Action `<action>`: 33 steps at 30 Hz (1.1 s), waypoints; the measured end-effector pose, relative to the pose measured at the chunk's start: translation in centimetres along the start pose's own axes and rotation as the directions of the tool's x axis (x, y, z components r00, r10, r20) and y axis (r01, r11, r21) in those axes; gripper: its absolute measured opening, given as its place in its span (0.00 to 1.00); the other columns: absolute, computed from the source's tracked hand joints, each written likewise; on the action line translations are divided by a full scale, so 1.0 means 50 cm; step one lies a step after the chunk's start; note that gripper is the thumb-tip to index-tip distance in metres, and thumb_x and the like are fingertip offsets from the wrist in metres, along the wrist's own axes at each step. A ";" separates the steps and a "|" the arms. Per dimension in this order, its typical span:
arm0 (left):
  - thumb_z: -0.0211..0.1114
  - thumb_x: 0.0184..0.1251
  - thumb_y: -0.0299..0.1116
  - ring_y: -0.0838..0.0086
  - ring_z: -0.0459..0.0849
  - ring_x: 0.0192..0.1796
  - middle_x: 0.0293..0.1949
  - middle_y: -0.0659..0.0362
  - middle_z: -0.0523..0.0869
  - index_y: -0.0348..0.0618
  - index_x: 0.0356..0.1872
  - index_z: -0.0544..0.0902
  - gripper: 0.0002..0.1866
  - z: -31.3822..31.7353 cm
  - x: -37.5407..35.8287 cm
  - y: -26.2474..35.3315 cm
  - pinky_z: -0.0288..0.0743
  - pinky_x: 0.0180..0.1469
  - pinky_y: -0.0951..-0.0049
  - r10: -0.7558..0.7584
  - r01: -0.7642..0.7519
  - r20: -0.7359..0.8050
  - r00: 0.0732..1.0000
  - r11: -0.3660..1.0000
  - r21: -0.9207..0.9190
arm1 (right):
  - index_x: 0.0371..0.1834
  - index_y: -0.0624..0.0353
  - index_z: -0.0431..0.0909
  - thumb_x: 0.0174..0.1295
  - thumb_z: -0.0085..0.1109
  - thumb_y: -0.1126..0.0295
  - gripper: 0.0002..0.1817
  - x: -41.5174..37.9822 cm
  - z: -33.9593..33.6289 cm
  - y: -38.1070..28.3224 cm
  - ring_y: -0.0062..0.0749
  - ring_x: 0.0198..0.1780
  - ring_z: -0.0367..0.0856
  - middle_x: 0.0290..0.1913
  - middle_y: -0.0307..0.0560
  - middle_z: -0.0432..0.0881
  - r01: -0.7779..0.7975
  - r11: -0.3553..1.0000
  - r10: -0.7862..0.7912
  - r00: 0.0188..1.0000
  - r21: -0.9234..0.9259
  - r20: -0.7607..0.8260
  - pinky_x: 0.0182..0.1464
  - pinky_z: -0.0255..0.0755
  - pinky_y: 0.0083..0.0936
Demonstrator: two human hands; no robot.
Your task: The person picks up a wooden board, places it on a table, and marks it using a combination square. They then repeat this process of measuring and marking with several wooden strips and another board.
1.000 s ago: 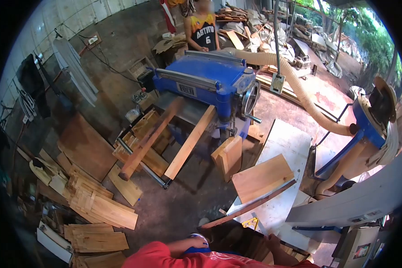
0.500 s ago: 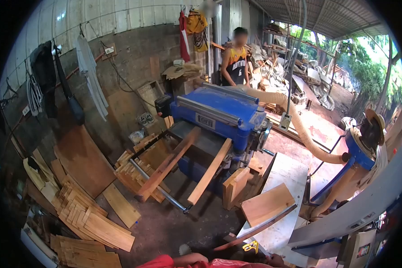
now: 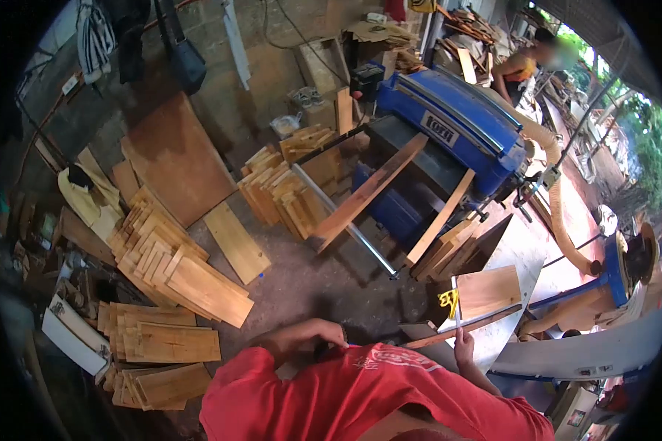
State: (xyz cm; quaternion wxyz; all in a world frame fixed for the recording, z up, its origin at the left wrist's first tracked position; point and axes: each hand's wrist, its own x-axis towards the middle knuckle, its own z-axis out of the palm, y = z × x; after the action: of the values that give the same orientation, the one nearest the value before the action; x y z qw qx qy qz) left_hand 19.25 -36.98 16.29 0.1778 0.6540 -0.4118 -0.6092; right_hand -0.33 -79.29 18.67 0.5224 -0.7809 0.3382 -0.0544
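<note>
The step in hand appears to be handling a yellow-headed square (image 3: 449, 298): the right hand (image 3: 463, 345) is closed on its blade, by the edge of a board (image 3: 489, 289) on the white table (image 3: 515, 248). Moving it calls, I judge, for a steady grip. The left hand (image 3: 334, 333) is beside the red shirt (image 3: 301, 386); its grip I cannot tell. One pale container (image 3: 285, 126) has contents too small to identify.

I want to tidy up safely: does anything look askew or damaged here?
Nothing looks clearly damaged. The fanned pile of boards at the left is askew, its ends uneven rather than squared, and a single plank lies apart from it.
</note>
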 end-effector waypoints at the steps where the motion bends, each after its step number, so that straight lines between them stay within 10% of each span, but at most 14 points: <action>1: 0.58 0.65 0.60 0.72 0.81 0.34 0.31 0.59 0.87 0.40 0.42 0.86 0.28 0.010 0.001 -0.041 0.75 0.38 0.65 0.012 -0.009 -0.081 0.997 0.999 0.035 | 0.18 0.60 0.65 0.72 0.50 0.59 0.24 0.012 0.007 -0.016 0.17 0.24 0.57 0.20 0.30 0.62 0.009 0.999 -0.008 1.000 -0.048 0.022 0.25 0.53 0.27; 5: 0.61 0.64 0.57 0.78 0.78 0.25 0.25 0.61 0.85 0.42 0.40 0.86 0.25 0.045 -0.028 -0.125 0.71 0.28 0.69 -0.194 0.137 -0.167 0.967 0.943 -0.302 | 0.17 0.61 0.65 0.71 0.50 0.59 0.24 0.046 0.024 -0.039 0.19 0.24 0.58 0.18 0.32 0.61 0.130 0.986 -0.129 0.992 -0.107 0.017 0.24 0.53 0.29; 9: 0.61 0.64 0.54 0.77 0.79 0.26 0.26 0.60 0.86 0.40 0.41 0.85 0.24 0.097 0.028 -0.202 0.72 0.30 0.71 -0.095 -0.014 -0.240 0.966 0.909 -0.416 | 0.20 0.57 0.67 0.73 0.48 0.57 0.23 0.055 0.029 -0.053 0.17 0.23 0.60 0.18 0.30 0.63 0.138 0.979 -0.132 0.990 -0.148 0.046 0.25 0.56 0.23; 26: 0.66 0.66 0.41 0.69 0.83 0.50 0.49 0.50 0.85 0.37 0.58 0.77 0.24 -0.071 0.081 -0.047 0.76 0.53 0.71 -0.265 0.079 -0.464 0.845 0.921 -0.382 | 0.24 0.63 0.73 0.67 0.52 0.43 0.30 0.131 -0.179 -0.070 0.29 0.25 0.74 0.18 0.43 0.71 -0.206 0.978 0.208 0.959 0.029 -0.194 0.29 0.69 0.33; 27: 0.66 0.66 0.41 0.69 0.83 0.50 0.49 0.50 0.85 0.37 0.58 0.77 0.24 -0.071 0.095 -0.041 0.76 0.53 0.71 -0.255 0.088 -0.455 0.853 0.930 -0.356 | 0.33 0.69 0.80 0.64 0.54 0.42 0.33 0.184 -0.217 -0.039 0.47 0.36 0.83 0.30 0.63 0.82 -0.244 0.970 0.236 0.943 -0.004 -0.233 0.41 0.73 0.41; 33: 0.65 0.67 0.39 0.73 0.82 0.48 0.48 0.53 0.85 0.38 0.58 0.78 0.22 -0.030 0.174 -0.122 0.76 0.51 0.73 -0.385 0.208 -0.328 0.863 0.862 -0.463 | 0.46 0.66 0.82 0.62 0.58 0.46 0.29 0.505 -0.518 0.039 0.55 0.51 0.82 0.47 0.66 0.82 -0.389 0.913 0.271 0.806 -0.126 -0.526 0.53 0.74 0.41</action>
State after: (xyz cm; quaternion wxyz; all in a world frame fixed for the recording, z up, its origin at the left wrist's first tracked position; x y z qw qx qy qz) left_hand 21.93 -40.31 6.42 0.2957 0.7708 -0.1193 -0.5515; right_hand 6.73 -114.68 21.85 0.3259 -0.7235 0.5962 -0.1222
